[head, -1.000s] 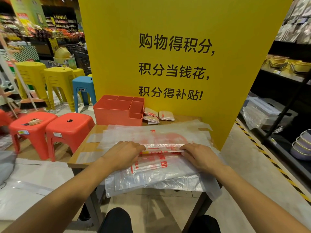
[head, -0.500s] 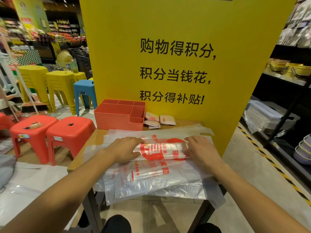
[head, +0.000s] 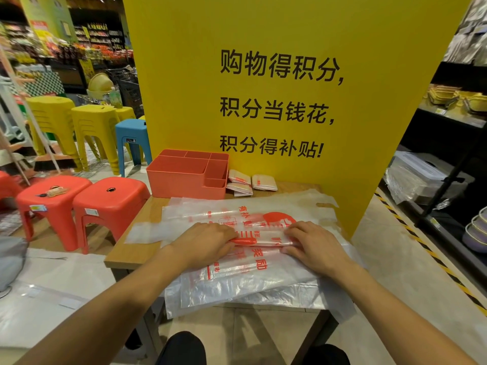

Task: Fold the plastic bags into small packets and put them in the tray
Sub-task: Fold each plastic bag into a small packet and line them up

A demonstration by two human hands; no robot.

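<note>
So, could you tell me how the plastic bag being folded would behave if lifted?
Probably floppy: the plastic bag is thin film, and the stack beneath droops over the table. Likely slippery on that gloss. The fold may reopen if left hand and right hand release.

Open tabletop strip left of the bags, yellow board right behind the tray

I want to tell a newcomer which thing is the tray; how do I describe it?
Find the tall yellow sign with black characters behind the wooden table. At its foot, on the table's far left corner, stands the tray. It alone is a coral box with open compartments; the packets to its right are small, flat and whitish.
</note>
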